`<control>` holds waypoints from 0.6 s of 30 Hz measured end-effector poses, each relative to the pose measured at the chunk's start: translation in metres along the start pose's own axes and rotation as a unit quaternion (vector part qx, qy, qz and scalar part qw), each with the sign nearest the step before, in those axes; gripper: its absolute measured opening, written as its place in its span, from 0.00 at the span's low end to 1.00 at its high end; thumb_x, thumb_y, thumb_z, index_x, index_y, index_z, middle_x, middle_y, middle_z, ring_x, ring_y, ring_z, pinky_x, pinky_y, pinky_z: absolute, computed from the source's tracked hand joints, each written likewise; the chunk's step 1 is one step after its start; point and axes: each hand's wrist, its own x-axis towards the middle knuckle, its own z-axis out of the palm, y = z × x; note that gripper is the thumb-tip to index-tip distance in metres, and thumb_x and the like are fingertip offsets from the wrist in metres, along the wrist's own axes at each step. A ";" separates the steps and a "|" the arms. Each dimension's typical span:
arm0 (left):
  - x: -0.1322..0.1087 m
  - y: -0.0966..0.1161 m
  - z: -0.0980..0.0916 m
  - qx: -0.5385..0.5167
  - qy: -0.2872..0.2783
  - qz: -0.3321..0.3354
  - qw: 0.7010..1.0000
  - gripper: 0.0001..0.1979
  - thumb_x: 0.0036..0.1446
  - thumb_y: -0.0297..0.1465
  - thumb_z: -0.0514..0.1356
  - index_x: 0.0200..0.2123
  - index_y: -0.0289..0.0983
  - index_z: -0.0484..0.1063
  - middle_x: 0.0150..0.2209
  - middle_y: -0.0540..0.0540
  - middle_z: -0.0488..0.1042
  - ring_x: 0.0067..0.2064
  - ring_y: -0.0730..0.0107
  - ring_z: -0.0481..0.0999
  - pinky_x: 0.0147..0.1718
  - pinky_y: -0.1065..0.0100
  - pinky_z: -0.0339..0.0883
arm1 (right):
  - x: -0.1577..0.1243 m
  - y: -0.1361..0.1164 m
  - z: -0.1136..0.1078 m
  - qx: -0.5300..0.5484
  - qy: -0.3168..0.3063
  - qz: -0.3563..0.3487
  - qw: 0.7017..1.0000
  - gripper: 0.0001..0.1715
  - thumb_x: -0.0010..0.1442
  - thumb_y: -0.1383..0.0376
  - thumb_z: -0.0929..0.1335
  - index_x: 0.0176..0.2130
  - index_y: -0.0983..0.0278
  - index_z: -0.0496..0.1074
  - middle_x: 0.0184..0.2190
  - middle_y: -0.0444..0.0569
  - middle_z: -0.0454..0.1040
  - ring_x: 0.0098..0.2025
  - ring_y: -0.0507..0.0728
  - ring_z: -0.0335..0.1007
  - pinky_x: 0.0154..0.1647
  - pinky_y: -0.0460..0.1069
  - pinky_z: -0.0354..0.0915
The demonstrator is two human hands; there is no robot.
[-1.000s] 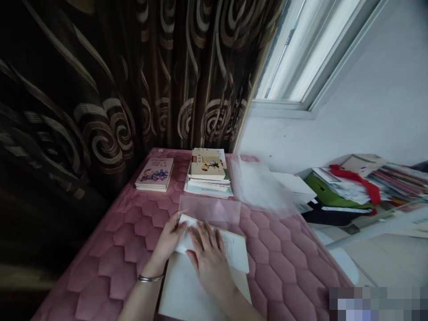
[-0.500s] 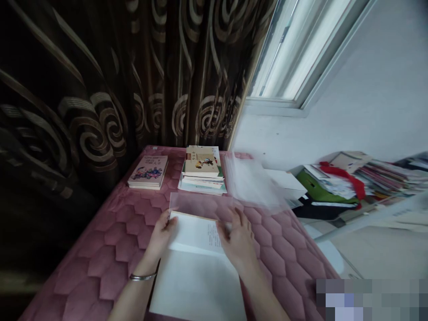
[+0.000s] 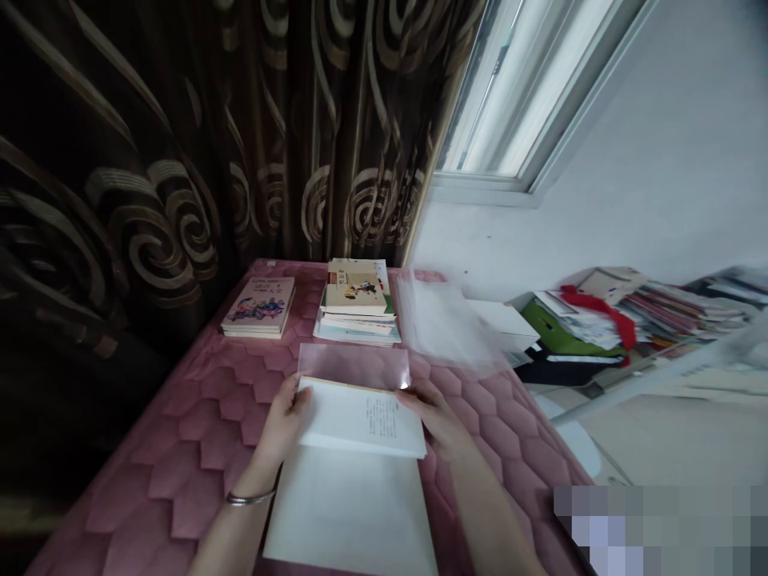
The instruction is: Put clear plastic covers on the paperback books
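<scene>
An open book (image 3: 354, 420) lies before me, a page with a few columns of print on its upper part and a blank cream sheet or cover flap (image 3: 354, 504) towards me. From its far edge a clear plastic cover (image 3: 351, 364) sticks out. My left hand (image 3: 288, 416) is closed on the book's left edge, thumb on top. At the far right corner my right hand (image 3: 429, 412) pinches the clear cover's edge beside the page; its fingertips are partly hidden.
The book rests on a pink quilted surface (image 3: 234, 408). Further back are a small pile of books (image 3: 258, 308), a taller stack (image 3: 357, 292) and clear plastic sheets (image 3: 444, 320). To the right stand a white box (image 3: 510, 324), a green bin (image 3: 546, 324) and piled papers (image 3: 678, 308).
My right hand has slid off the printed page to its far right corner, uncovering more of the print. The left hand keeps its hold, and the view has shifted slightly.
</scene>
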 end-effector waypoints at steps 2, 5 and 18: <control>0.000 -0.001 -0.001 0.002 0.001 -0.001 1.000 0.22 0.48 0.41 0.62 0.46 0.36 0.70 0.45 0.43 0.75 0.46 0.62 0.73 0.46 0.65 0.65 | -0.003 -0.004 0.000 0.010 -0.015 0.016 1.000 0.15 0.44 0.57 0.75 0.29 0.66 0.74 0.25 0.46 0.76 0.29 0.57 0.72 0.29 0.48 0.64; 0.000 -0.003 -0.001 -0.005 0.004 -0.008 1.000 0.22 0.49 0.40 0.61 0.46 0.35 0.70 0.42 0.44 0.75 0.42 0.64 0.73 0.42 0.67 0.66 | -0.002 -0.001 -0.001 0.011 -0.021 0.017 1.000 0.17 0.42 0.57 0.76 0.28 0.68 0.75 0.25 0.48 0.77 0.28 0.56 0.71 0.29 0.49 0.63; 0.001 -0.009 0.003 0.014 0.019 0.017 1.000 0.21 0.49 0.40 0.62 0.44 0.35 0.68 0.33 0.47 0.76 0.33 0.68 0.73 0.33 0.70 0.65 | 0.003 0.004 -0.008 -0.015 -0.031 -0.003 0.999 0.20 0.42 0.52 0.76 0.32 0.64 0.77 0.30 0.49 0.79 0.36 0.61 0.74 0.36 0.51 0.67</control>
